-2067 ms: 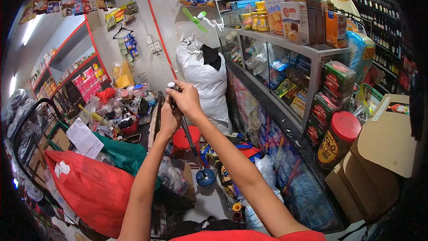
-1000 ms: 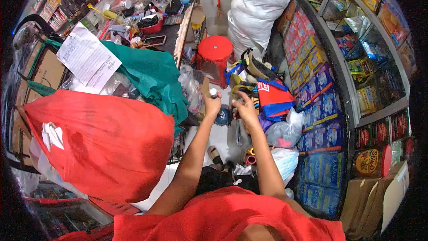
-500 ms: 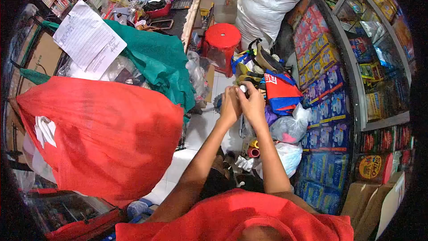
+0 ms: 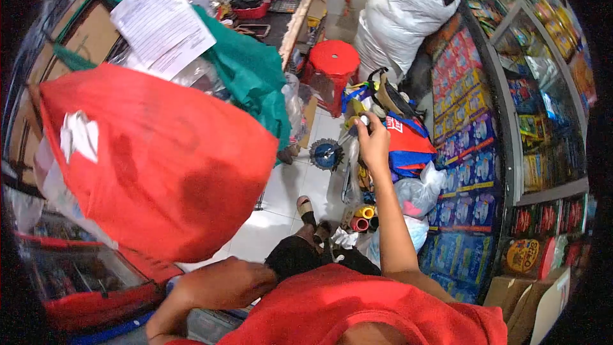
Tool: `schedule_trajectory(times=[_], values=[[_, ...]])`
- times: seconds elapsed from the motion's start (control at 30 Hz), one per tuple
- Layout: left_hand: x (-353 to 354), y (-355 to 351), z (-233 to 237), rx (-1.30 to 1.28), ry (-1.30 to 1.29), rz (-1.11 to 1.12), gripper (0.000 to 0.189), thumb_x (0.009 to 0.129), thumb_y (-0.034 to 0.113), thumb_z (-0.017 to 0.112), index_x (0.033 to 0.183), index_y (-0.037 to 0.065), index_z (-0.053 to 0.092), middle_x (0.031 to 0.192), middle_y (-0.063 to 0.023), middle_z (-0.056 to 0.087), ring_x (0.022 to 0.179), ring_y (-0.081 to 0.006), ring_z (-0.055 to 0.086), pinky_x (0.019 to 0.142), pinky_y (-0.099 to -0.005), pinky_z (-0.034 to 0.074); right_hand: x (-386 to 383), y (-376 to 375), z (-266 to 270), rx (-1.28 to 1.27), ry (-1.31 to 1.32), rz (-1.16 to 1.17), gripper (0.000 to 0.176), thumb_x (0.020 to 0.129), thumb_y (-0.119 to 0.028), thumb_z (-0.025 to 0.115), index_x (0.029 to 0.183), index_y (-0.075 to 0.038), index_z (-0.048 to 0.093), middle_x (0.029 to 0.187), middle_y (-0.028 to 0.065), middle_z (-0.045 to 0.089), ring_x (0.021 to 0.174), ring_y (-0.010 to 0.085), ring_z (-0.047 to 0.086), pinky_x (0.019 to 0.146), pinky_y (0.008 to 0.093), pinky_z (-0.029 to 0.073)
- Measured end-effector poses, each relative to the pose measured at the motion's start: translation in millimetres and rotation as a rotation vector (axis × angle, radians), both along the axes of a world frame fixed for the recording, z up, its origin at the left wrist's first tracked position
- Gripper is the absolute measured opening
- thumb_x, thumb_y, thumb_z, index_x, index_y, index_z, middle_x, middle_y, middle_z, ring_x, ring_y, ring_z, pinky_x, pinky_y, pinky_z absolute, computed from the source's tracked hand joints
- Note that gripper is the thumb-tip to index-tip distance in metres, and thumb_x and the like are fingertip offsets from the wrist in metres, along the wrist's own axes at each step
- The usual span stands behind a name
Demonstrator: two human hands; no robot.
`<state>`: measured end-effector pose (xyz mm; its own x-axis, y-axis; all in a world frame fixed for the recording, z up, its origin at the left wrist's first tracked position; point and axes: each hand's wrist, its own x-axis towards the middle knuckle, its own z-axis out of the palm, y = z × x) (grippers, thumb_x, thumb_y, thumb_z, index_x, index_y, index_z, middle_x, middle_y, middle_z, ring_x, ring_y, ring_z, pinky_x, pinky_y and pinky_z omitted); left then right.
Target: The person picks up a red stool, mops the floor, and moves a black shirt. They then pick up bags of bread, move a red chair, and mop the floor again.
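My right hand (image 4: pixel 373 138) is raised in front of me, its thumb and fingers closed on a small white object (image 4: pixel 364 119) too small to name. Behind that hand lies a red and blue bag (image 4: pixel 408 147). My left hand (image 4: pixel 233 283) is down near my waist at the lower left, beside my red shirt (image 4: pixel 332 300). Its fingers are curled, and whatever they may hold is hidden. Above the left hand hangs a large red cloth bundle (image 4: pixel 172 166).
A red stool (image 4: pixel 334 57) and a big white sack (image 4: pixel 396 19) stand ahead. On the left are a green cloth (image 4: pixel 246 76) and a cluttered table (image 4: pixel 284 25). Shelves with stacked packs (image 4: pixel 460 172) line the right. A blue round item (image 4: pixel 326 154) lies on the floor.
My hands have parted. The left has dropped back to my waist, while the right stays up with the small white object. The view has shifted, showing my foot and more floor.
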<state>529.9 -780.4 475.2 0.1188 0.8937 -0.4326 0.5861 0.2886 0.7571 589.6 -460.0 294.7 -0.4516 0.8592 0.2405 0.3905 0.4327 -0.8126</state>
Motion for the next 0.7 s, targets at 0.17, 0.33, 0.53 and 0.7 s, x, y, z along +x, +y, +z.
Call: schedule_trajectory(times=[0.17,0.33,0.53,0.7], values=[[-8.1,-22.2,25.4,-0.175,-0.323,-0.132,0.024,0.085,0.025,0.048,0.091,0.002,0.054,0.082,-0.0145,0.058,0.075,-0.0302,0.058,0.064,-0.0377,0.045,-12.8,-4.3,2.4,0.055,-0.017,0.034,0.030,0.078,-0.027,0.058,0.097,-0.004,0.058,0.074,0.0207,0.060,0.071,0.0352,0.059,0.063,0.0392,0.045],[-1.9,-22.8,10.0,-0.195,-0.287,-0.198,0.024,0.082,0.024,0.050,0.089,0.002,0.056,0.080,-0.0137,0.059,0.071,-0.0282,0.059,0.062,-0.0360,0.045,-11.1,-8.1,4.5,0.059,-0.064,0.045,0.030,0.077,-0.029,0.058,0.097,-0.006,0.058,0.075,0.0197,0.061,0.071,0.0356,0.059,0.063,0.0407,0.045],[5.6,-15.4,6.2,-0.225,-0.360,-0.312,0.022,0.074,0.022,0.055,0.084,0.002,0.056,0.075,-0.0124,0.058,0.067,-0.0283,0.058,0.058,-0.0363,0.045,15.5,-14.0,-2.7,0.094,0.032,0.085,0.026,0.077,-0.023,0.060,0.094,-0.003,0.057,0.070,0.0199,0.059,0.064,0.0342,0.058,0.059,0.0381,0.044],[16.9,-19.0,-7.7,-0.041,-0.288,-0.341,0.021,0.066,0.020,0.057,0.076,0.002,0.053,0.071,-0.0118,0.056,0.069,-0.0303,0.056,0.060,-0.0379,0.043,36.5,-30.8,-3.4,0.034,0.001,0.044,0.027,0.077,-0.022,0.059,0.096,-0.003,0.057,0.071,0.0201,0.059,0.064,0.0340,0.057,0.059,0.0379,0.043]])
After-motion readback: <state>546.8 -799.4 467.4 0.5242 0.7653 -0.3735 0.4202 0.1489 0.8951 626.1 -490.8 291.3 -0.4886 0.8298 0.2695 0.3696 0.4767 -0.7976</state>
